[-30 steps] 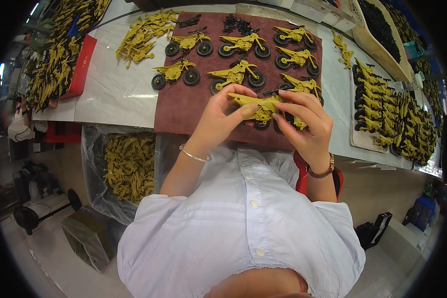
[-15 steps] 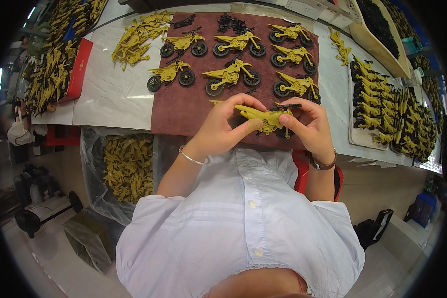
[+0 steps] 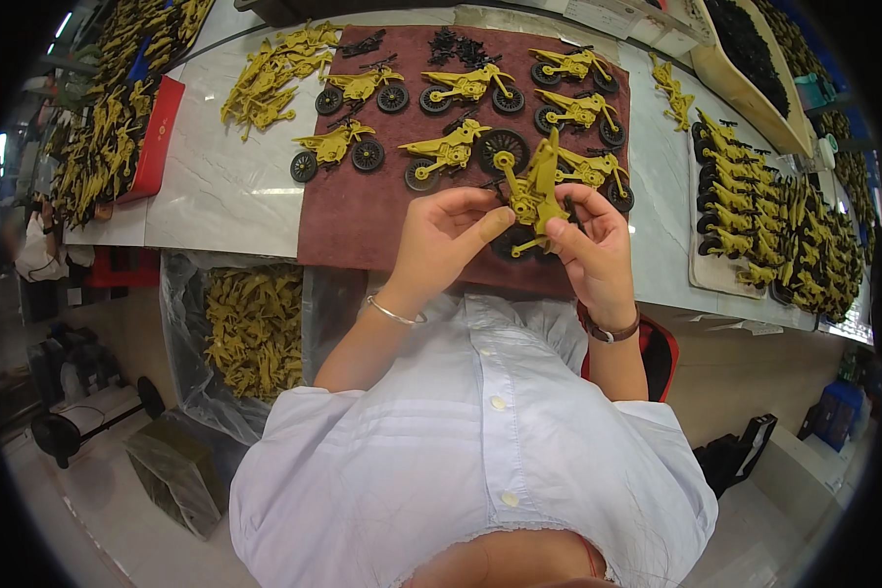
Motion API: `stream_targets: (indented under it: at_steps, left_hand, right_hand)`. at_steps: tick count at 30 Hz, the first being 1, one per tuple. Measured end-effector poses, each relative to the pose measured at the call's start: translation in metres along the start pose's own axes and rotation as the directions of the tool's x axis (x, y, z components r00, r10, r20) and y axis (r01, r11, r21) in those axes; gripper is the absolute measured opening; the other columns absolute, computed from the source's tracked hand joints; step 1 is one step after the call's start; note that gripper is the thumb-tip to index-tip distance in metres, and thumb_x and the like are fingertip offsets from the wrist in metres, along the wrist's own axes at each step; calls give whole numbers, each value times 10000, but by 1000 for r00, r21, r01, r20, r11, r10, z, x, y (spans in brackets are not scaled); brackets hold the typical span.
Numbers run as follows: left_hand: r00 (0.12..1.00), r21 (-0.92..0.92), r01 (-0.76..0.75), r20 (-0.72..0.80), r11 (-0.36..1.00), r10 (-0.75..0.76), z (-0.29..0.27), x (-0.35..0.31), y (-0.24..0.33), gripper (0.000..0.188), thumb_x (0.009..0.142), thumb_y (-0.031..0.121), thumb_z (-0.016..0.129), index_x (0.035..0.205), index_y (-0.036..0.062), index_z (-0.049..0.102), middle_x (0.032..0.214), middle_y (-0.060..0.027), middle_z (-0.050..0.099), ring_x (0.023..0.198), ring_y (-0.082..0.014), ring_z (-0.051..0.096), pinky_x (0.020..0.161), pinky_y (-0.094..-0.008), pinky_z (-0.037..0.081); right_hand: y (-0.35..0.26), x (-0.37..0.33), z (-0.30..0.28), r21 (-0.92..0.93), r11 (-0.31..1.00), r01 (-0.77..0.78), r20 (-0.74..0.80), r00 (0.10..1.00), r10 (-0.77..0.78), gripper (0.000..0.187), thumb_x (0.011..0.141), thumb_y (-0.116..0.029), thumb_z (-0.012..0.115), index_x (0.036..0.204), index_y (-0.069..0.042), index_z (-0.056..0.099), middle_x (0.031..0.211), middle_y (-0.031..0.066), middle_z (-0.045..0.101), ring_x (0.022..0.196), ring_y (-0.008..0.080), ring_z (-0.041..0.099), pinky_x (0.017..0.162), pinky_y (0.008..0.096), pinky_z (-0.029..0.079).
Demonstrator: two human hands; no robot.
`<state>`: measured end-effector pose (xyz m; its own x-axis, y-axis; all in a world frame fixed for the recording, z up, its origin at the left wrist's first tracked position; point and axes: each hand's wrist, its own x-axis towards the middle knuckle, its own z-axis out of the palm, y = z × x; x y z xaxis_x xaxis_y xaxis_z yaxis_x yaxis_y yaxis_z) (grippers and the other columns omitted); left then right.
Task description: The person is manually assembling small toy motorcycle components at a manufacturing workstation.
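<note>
Above the near edge of the mat, both hands hold a yellow toy motorcycle [image 3: 532, 199], its body tilted up on end. My left hand [image 3: 453, 235] pinches its left side with thumb and fingers. On the other side, my right hand [image 3: 594, 253] grips it, thumb on the yellow body, near a black handlebar part. A black spoked wheel [image 3: 502, 152] shows at its upper left; whether it belongs to this toy or one behind, I cannot tell. Several yellow toy motorcycles with black wheels, such as one [image 3: 361, 86] at the far left, stand in rows beyond my hands.
The dark red cloth mat [image 3: 348, 220] covers the middle table. Loose yellow bodies [image 3: 274, 78] lie left of it, small black parts [image 3: 458, 46] at its far edge. A red-sided box [image 3: 157, 142] stands left; a tray [image 3: 725, 269] of toys, right. A plastic-lined bin [image 3: 255, 333] sits below.
The toy motorcycle in my hands has been turned from lying sideways to tilted upward, with its underside parts now showing. My right hand has shifted slightly down.
</note>
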<state>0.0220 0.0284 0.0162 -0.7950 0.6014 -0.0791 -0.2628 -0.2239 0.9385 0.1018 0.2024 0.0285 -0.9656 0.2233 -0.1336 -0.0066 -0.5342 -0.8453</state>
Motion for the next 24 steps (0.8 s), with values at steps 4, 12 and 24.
stream_targets:
  at_steps: [4, 12, 24]
  left_hand:
    - [992, 171, -115, -37, 978, 123, 2, -1, -2, 172, 844, 77, 724, 950, -54, 690, 887, -78, 703, 801, -107, 652, 730, -254, 540]
    - [988, 294, -140, -23, 945, 153, 1, -4, -11, 157, 836, 94, 727, 918, -39, 707, 845, -75, 714, 758, -86, 643, 669, -233, 512]
    - [992, 292, -114, -26, 950, 127, -1, 1, 7, 171, 855, 128, 713, 902, -36, 713, 802, -68, 708, 722, -68, 632, 635, -222, 508]
  right_hand:
    - [1, -2, 2, -131, 991, 37, 22, 999, -35, 322, 845, -18, 689, 1144, 45, 588, 1034, 77, 643, 881, 85, 600, 720, 206, 495]
    - [-4, -2, 5, -436, 897, 67, 41, 998, -55, 238, 859, -72, 698, 1066, 30, 643, 922, 19, 674, 745, 51, 600, 635, 190, 484]
    - [4, -5, 10, -353, 931, 88, 7, 996, -92, 222, 891, -83, 663, 1082, 24, 623, 960, 35, 683, 823, 53, 618, 669, 180, 480]
